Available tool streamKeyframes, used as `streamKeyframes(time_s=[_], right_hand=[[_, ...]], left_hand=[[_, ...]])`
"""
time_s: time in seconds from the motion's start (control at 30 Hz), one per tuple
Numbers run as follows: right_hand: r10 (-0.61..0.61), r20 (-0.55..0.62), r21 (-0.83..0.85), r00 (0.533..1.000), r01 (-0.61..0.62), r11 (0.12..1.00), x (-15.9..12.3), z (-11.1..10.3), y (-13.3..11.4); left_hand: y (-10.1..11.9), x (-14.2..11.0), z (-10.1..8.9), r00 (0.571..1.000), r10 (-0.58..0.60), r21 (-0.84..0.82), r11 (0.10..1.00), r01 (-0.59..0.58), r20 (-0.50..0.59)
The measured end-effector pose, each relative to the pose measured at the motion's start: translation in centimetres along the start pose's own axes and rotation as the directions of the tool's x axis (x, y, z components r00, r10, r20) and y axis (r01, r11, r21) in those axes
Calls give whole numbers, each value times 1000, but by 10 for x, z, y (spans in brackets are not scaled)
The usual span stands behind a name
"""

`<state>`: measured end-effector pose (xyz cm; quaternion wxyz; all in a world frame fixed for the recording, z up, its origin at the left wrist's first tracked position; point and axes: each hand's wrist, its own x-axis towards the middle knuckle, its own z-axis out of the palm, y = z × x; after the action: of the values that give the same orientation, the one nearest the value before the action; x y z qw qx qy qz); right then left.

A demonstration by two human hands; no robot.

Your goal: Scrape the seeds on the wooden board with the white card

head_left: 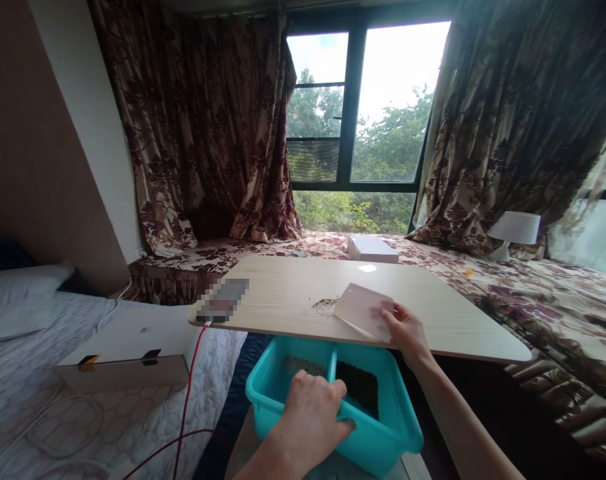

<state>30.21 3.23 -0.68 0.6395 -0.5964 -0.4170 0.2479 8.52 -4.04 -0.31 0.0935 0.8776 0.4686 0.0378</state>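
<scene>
A flat, whitish translucent plastic scraper (361, 310) is pinched in my right hand (407, 331), its lower edge resting on or just above the pale wooden tabletop (277, 283). Beside its left edge lies a small scatter of brownish grains (325, 305). Below the table's near edge, my left hand (313, 408) grips the near rim of a turquoise plastic bin (407, 413) by its divider. The bin's left compartment has some pale grains (303, 365) in it; the right one holds a dark loose mass (359, 387). My left hand hides part of the bin.
A blurred-out phone-like slab (225, 300) lies at the table's left end, with a red cable (190, 380) trailing down. A white box (133, 340) sits on the bed at left. Behind the table are another white box (373, 249) and a lamp (515, 230) on the window seat.
</scene>
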Motion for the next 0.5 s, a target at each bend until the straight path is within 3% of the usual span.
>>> streamKeyframes(time_s=[0.17,0.37,0.5], right_hand=[[0,67,29,998,-2,1000,-7,3,0],[-7,9,-24,1000,8,1000,-14,-3,-4],[9,47,19,999,-9,1000,-23,2,3]], left_hand=[[-2,0,1,1000,-12,-7,1000,12,-6],[0,2,-1,1000,-15,-13,1000,15,5],[4,3,-7,998,-35,-26,999,36,49]])
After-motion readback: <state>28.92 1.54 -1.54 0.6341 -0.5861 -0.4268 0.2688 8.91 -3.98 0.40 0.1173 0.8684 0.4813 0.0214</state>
